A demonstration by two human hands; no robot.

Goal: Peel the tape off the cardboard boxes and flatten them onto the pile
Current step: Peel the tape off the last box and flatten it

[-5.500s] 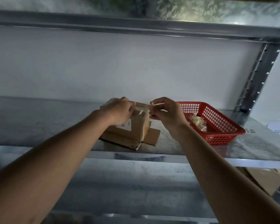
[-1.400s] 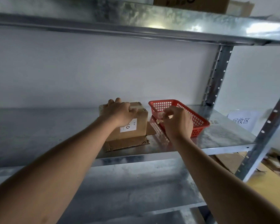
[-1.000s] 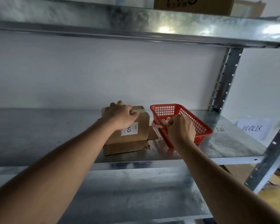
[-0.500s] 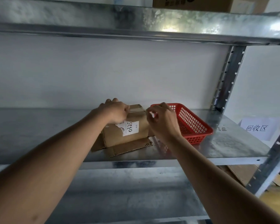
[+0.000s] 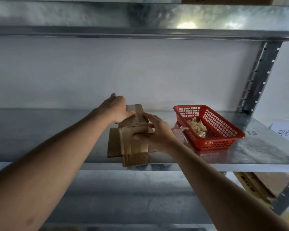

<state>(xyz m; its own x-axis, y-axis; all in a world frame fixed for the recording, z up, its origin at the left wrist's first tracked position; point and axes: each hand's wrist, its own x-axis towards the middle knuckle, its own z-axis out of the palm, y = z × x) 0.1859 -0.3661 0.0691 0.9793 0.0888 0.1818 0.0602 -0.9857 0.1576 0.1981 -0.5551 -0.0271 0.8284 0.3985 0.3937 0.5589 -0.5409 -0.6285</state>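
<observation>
Cardboard box [image 5: 133, 129] half-collapsed on flattened pile [image 5: 122, 147] on metal shelf [image 5: 240, 157], left hand [image 5: 118, 109] grip curled on far flap, right hand [image 5: 154, 132] grip clasping near edge, red basket [image 5: 223, 139] of tape scraps [image 5: 196, 126] beside, paper sign [image 5: 288, 132] reads "回收区".

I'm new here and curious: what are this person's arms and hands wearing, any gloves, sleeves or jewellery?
Nothing shows on them. The left hand and right hand are bare, with no gloves, rings or watch in view. Both forearms are uncovered as far as the picture's lower edge, so no sleeve shows.
</observation>
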